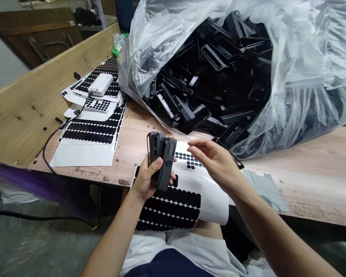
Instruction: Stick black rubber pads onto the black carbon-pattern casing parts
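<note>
My left hand (146,177) is closed around several black plastic parts (166,163) with a carbon-fibre-like texture, fanned out and held upright over the table's front edge. The part nearest me has an oval recess and a small round one. My right hand (216,159) hovers to the right of these parts, its thumb and forefinger stretched out and slightly apart, with nothing visible between them. Beneath both hands, a white sheet of black stickers (173,202), round and oblong, hangs over the edge towards my lap; its right side curls.
A big clear plastic bag (305,69) full of similar black parts (187,109) spreads across the back. More sticker sheets (88,130) lie at left, with a white power bank (100,84) and its cable on them. A wooden board (54,88) borders the table's left side.
</note>
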`<move>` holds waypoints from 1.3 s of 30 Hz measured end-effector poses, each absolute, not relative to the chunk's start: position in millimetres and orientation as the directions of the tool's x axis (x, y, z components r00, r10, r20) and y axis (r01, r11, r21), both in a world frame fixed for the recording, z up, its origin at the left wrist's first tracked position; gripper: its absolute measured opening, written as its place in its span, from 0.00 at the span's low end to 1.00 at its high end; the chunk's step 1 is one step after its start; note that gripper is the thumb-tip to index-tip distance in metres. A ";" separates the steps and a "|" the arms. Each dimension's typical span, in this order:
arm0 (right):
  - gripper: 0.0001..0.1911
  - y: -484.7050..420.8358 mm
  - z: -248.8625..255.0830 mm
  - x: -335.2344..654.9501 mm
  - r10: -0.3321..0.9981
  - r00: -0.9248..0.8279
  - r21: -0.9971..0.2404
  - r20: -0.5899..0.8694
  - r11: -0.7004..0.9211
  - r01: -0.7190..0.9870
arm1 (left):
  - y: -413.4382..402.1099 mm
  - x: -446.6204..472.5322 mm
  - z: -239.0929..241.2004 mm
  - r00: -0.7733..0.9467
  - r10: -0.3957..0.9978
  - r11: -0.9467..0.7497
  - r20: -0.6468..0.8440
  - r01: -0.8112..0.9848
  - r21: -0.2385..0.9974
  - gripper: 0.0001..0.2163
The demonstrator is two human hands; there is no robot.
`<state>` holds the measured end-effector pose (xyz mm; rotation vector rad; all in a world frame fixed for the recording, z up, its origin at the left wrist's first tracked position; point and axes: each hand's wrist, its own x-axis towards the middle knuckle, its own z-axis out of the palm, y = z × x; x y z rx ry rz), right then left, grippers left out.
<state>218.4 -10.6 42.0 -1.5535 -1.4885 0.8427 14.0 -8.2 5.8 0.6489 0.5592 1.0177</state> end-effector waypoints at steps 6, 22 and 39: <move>0.10 4.2 24.3 254.0 0.993 -0.107 -0.349 0.044 0.115 0.930 | -7.3 14.6 5.6 0.398 0.908 0.371 -0.128 -0.626 0.686 0.27; 0.21 4.8 71.1 216.2 0.950 -0.195 -0.968 -0.244 -0.228 0.101 | -8.0 16.5 4.5 0.420 0.892 0.408 -0.168 -0.587 0.699 0.27; 0.19 -9.4 85.7 178.0 0.935 -0.232 -0.963 -0.268 -0.252 0.097 | -8.9 17.6 5.0 0.410 0.889 0.424 -0.203 -0.570 0.704 0.31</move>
